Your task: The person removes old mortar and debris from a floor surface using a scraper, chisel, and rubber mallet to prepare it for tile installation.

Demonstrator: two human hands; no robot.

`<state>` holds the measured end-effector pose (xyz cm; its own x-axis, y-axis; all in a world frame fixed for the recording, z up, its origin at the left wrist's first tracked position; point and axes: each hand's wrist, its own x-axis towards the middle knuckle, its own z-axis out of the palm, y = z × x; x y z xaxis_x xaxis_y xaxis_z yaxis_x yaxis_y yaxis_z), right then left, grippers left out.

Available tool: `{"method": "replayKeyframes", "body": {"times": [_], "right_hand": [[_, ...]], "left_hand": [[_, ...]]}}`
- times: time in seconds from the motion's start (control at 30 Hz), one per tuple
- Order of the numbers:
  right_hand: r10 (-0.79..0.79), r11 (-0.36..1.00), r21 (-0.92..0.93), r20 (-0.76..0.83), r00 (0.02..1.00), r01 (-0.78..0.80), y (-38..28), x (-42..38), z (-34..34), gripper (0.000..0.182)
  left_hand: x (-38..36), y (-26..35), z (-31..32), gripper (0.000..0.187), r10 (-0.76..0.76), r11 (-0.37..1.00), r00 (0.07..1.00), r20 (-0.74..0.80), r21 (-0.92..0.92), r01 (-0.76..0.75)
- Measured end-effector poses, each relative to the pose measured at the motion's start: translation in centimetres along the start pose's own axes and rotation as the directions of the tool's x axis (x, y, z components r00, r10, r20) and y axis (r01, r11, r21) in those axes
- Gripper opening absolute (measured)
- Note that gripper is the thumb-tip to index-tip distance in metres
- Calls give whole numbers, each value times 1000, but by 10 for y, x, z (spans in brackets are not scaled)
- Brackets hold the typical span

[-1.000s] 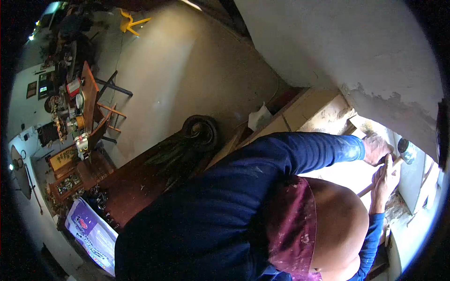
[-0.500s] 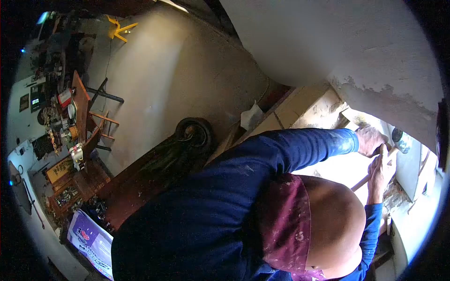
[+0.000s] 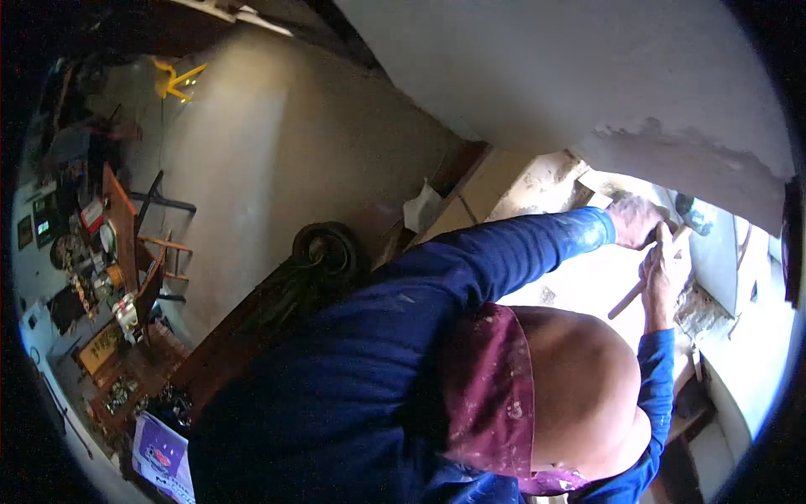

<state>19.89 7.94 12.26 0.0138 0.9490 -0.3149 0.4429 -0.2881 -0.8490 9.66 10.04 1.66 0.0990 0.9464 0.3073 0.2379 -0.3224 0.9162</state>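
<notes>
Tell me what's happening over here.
A person in a dark blue top and maroon headcloth is leaning in beside a pale wall. One hand grips a wooden handle, possibly a mallet's. The other hand is curled close by, and anything inside it is hidden. The camera wearer's own hands are out of view.

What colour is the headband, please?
The headband is maroon with pale specks, best in the head view.
</notes>
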Motion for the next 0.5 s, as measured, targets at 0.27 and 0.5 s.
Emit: {"method": "replayKeyframes", "body": {"times": [0.27, 0.5], "right_hand": [[67, 996, 59, 38, 997, -69, -15, -9, 5, 18], [28, 993, 109, 75, 997, -36, -9, 3, 0, 22]], "left_hand": [[-1, 4, -11, 30, 45, 998, 999, 25, -43, -44], [7, 2, -9, 31, 54, 997, 998, 13, -56, -53]]}}
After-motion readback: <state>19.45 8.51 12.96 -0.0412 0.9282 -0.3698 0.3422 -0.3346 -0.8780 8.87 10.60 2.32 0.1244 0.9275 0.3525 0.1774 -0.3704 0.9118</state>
